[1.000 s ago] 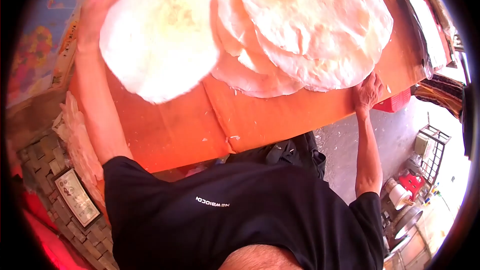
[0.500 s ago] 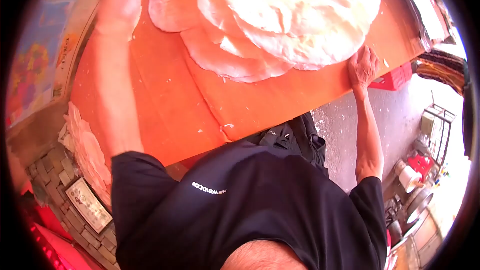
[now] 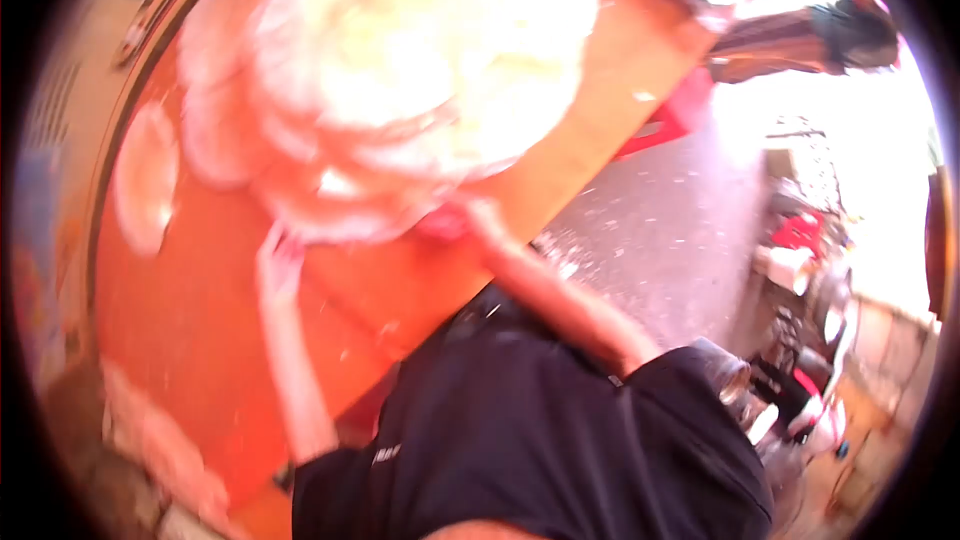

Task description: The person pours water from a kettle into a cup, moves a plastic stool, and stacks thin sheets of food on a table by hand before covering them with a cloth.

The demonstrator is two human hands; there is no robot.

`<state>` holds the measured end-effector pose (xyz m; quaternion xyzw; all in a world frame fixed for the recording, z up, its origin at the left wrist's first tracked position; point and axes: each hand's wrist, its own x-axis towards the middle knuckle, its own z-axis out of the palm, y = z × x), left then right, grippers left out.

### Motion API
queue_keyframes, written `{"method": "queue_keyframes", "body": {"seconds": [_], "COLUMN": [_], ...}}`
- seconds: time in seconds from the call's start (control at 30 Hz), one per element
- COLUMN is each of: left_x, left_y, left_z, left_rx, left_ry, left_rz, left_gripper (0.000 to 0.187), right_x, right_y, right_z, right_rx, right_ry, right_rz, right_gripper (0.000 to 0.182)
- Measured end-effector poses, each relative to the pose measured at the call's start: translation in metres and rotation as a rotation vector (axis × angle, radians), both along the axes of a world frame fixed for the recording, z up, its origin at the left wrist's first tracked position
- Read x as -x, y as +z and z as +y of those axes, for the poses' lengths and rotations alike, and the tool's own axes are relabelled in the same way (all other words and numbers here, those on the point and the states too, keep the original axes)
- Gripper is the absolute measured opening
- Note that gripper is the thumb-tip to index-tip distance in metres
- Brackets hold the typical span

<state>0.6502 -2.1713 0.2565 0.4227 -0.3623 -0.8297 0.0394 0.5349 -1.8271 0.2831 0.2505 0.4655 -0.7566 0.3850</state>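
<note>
A stack of wide, thin, round flatbreads (image 3: 360,155) lies overlapping on the orange tabletop (image 3: 190,310), its top washed out by glare. At the near left edge of the stack is my left hand (image 3: 283,258), thumb and fingers pinched on the rim of the lowest flatbread; blur softens the fingertips. Farther right, my right hand (image 3: 455,222) is at the stack's near edge. Motion smears its fingers, so their grip does not show. One separate pale, oval piece (image 3: 147,180), similar to the flatbreads, rests near the table's left side.
Past the table's right edge are a red crate (image 3: 665,125) and the grey floor (image 3: 660,240). Assorted pots and containers (image 3: 810,290) stand at the far right. A pale crumpled sheet (image 3: 165,440) borders the table at lower left.
My left hand has come down from the table's upper left to the stack's near edge. My right hand has left the table's right edge and moved inward. The view has shifted and turned.
</note>
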Motion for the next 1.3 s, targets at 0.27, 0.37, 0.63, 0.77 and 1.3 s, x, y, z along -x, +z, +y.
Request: {"method": "queue_keyframes", "body": {"seconds": [0.27,0.37,0.63,0.77,1.3], "left_x": [0.037,0.041,0.056,0.059,-0.066], "left_y": [0.003,0.003,0.007,0.031,0.168], "left_z": [0.018,0.019,0.023,0.026,-0.008], "left_rx": [0.019,0.214,-0.022,0.260,0.700], "left_ry": [-0.171,-0.162,0.013,-0.078,-0.025], "left_rz": [-0.159,-0.088,0.007,0.149,0.381], "left_gripper": [0.026,0.039,0.052,0.051,0.063], "right_x": [-0.009,-0.018,-0.020,-0.014,-0.023], "right_y": [-0.017,-0.013,0.000,-0.024,0.188], "right_z": [-0.019,-0.021,-0.032,-0.044,-0.028], "right_rx": [0.157,0.257,0.304,0.190,0.213], "right_ry": [-0.159,-0.239,-0.157,-0.009,0.234], "right_rz": [-0.056,-0.141,-0.336,-0.254,0.661], "right_gripper": [0.026,0.029,0.042,0.041,0.033]}}
